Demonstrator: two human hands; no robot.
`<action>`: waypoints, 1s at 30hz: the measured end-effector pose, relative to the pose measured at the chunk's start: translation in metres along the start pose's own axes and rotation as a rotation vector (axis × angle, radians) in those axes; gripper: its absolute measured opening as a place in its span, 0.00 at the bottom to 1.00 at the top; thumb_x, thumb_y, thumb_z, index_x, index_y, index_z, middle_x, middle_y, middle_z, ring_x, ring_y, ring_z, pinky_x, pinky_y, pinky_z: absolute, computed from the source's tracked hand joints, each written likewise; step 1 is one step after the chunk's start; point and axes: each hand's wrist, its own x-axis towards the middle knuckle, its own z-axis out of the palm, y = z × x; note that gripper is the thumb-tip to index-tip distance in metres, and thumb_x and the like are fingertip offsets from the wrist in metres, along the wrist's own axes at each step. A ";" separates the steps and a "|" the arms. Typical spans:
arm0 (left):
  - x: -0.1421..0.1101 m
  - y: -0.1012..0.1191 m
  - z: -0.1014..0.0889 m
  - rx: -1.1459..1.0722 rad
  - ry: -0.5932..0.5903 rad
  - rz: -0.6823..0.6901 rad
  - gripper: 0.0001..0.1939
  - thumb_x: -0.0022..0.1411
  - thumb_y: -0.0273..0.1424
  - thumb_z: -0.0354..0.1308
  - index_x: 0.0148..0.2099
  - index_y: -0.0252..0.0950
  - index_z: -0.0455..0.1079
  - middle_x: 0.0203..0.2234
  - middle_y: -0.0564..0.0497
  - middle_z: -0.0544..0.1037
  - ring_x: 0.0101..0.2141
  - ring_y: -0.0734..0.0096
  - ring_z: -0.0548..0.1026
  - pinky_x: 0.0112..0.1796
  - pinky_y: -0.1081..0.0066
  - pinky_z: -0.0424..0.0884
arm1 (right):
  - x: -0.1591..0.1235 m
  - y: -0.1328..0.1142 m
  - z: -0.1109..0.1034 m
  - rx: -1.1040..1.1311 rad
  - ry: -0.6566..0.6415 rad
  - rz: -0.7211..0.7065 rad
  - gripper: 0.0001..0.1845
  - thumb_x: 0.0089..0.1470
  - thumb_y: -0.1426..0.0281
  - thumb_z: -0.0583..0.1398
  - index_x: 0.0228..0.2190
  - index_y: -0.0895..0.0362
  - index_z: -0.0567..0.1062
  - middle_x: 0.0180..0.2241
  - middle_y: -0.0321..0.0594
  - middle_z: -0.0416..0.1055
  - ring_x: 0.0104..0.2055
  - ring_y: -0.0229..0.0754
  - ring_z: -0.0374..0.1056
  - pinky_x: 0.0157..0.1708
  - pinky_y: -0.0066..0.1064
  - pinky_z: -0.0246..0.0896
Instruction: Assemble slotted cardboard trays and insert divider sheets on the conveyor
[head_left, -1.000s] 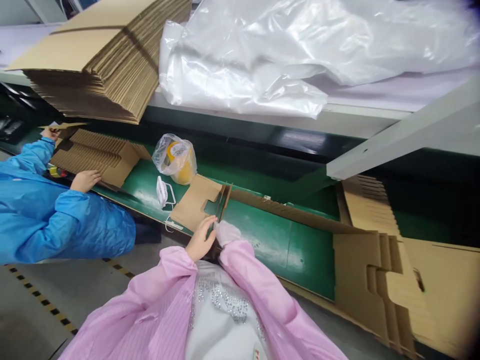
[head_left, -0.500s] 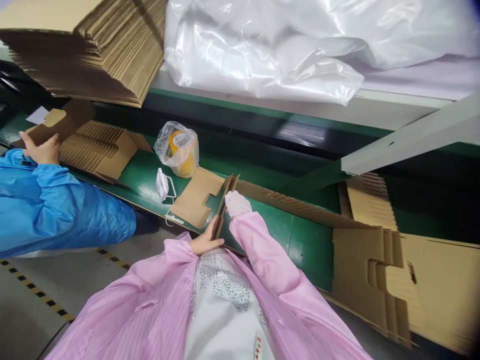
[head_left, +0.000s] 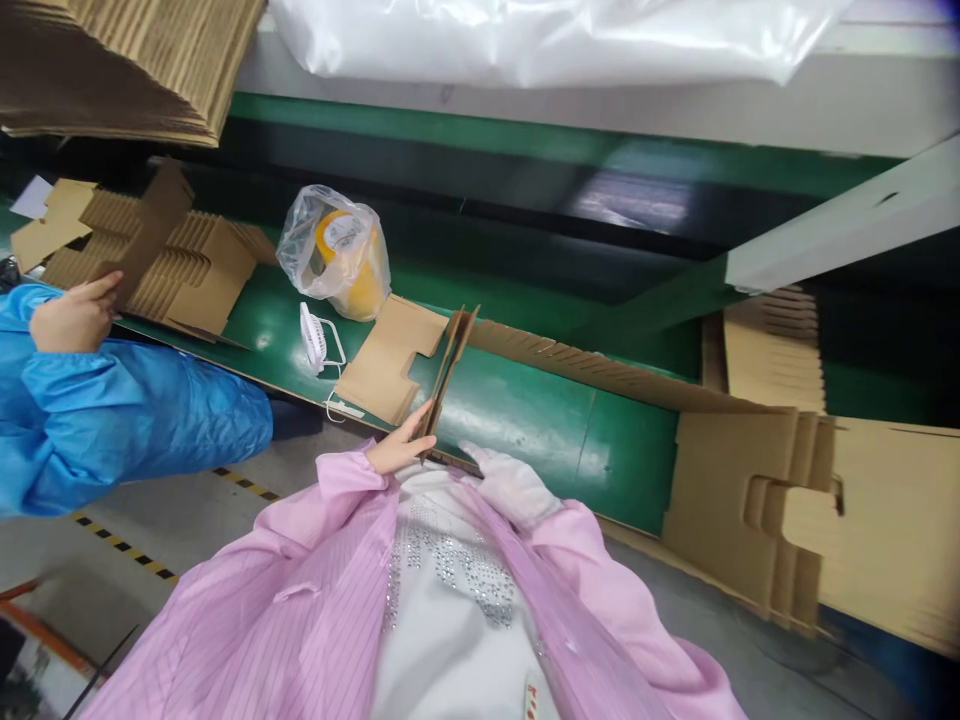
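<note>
A folded cardboard piece (head_left: 448,362) stands on edge on the green belt (head_left: 525,420), just in front of my chest. My left hand (head_left: 397,447), bare, presses its fingers against the near end of that piece. In a white glove, my right hand (head_left: 504,478) lies flat on the belt's near edge beside the piece, fingers stretched out and holding nothing. A flat notched cardboard blank (head_left: 390,360) lies to the left of the upright piece. A long cardboard strip (head_left: 600,372) runs right from it.
A bagged yellow tape roll (head_left: 335,250) and a small white fan (head_left: 315,338) sit on the belt at left. A co-worker in a blue coat (head_left: 112,410) handles cardboard blanks (head_left: 157,255). Stacked blanks (head_left: 787,500) fill the right; flat cartons (head_left: 120,60) and plastic sheet (head_left: 555,35) lie on the upper shelf.
My right hand has pulled back from the top of the upright piece to the belt's near edge. My left hand stays on the piece. The co-worker lifted a blank.
</note>
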 end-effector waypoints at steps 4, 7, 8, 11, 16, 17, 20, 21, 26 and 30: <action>-0.002 0.002 -0.001 0.042 -0.005 0.004 0.45 0.59 0.49 0.58 0.71 0.43 0.41 0.69 0.50 0.41 0.67 0.55 0.45 0.65 0.57 0.44 | 0.001 0.010 0.029 -0.065 -0.041 -0.047 0.26 0.66 0.63 0.42 0.57 0.60 0.66 0.54 0.51 0.68 0.50 0.48 0.69 0.47 0.34 0.61; -0.006 0.002 0.001 0.105 -0.003 -0.008 0.46 0.60 0.50 0.56 0.71 0.43 0.38 0.69 0.49 0.40 0.66 0.54 0.47 0.64 0.57 0.47 | 0.005 0.017 0.036 -0.072 -0.015 -0.038 0.26 0.66 0.61 0.41 0.55 0.59 0.68 0.49 0.50 0.71 0.44 0.48 0.71 0.40 0.34 0.61; -0.006 0.002 0.002 0.128 0.003 -0.017 0.47 0.59 0.51 0.56 0.71 0.42 0.37 0.69 0.48 0.39 0.66 0.54 0.48 0.64 0.57 0.48 | 0.006 0.019 0.037 -0.070 -0.021 -0.025 0.26 0.66 0.61 0.41 0.54 0.58 0.68 0.48 0.49 0.72 0.43 0.48 0.71 0.38 0.33 0.60; -0.006 0.003 0.005 0.178 0.026 -0.044 0.47 0.60 0.52 0.55 0.71 0.41 0.35 0.69 0.47 0.42 0.65 0.53 0.52 0.63 0.57 0.52 | 0.010 0.020 0.036 -0.048 -0.091 0.046 0.24 0.65 0.60 0.42 0.51 0.54 0.70 0.44 0.45 0.74 0.41 0.45 0.71 0.35 0.31 0.59; -0.003 0.009 0.009 0.212 0.074 -0.101 0.43 0.64 0.49 0.50 0.71 0.40 0.34 0.62 0.42 0.61 0.55 0.55 0.68 0.56 0.55 0.64 | 0.013 0.016 0.032 -0.026 -0.131 0.120 0.22 0.63 0.60 0.45 0.45 0.53 0.74 0.41 0.43 0.75 0.40 0.44 0.71 0.35 0.30 0.59; -0.003 0.011 0.009 0.224 0.081 -0.099 0.42 0.64 0.48 0.50 0.71 0.40 0.35 0.60 0.42 0.64 0.54 0.56 0.69 0.55 0.55 0.65 | 0.013 0.016 0.031 -0.025 -0.129 0.131 0.22 0.63 0.60 0.45 0.46 0.52 0.74 0.42 0.43 0.75 0.40 0.44 0.71 0.36 0.30 0.59; -0.002 0.019 0.011 0.263 0.123 -0.050 0.39 0.65 0.46 0.50 0.71 0.39 0.41 0.55 0.43 0.69 0.54 0.58 0.69 0.55 0.58 0.66 | 0.014 0.018 0.028 -0.028 -0.136 0.135 0.22 0.62 0.58 0.47 0.49 0.50 0.73 0.45 0.43 0.74 0.42 0.45 0.71 0.36 0.31 0.60; -0.001 0.021 0.011 0.270 0.141 -0.032 0.38 0.65 0.46 0.51 0.71 0.39 0.42 0.54 0.43 0.70 0.54 0.58 0.69 0.54 0.59 0.66 | 0.014 0.019 0.028 -0.030 -0.139 0.125 0.22 0.61 0.58 0.48 0.49 0.50 0.72 0.45 0.42 0.74 0.43 0.45 0.70 0.37 0.31 0.60; 0.005 0.035 0.010 0.248 0.149 -0.056 0.37 0.66 0.44 0.50 0.71 0.38 0.44 0.52 0.41 0.72 0.48 0.59 0.72 0.46 0.62 0.72 | 0.017 0.023 0.021 -0.079 -0.118 0.095 0.22 0.60 0.59 0.50 0.52 0.52 0.70 0.47 0.44 0.73 0.46 0.45 0.69 0.42 0.32 0.60; 0.005 0.041 0.006 0.243 0.152 -0.013 0.37 0.65 0.43 0.52 0.70 0.37 0.46 0.52 0.42 0.73 0.47 0.62 0.73 0.48 0.63 0.72 | 0.011 0.016 0.013 -0.132 -0.118 0.108 0.22 0.59 0.61 0.51 0.53 0.52 0.69 0.46 0.45 0.72 0.44 0.45 0.70 0.40 0.32 0.61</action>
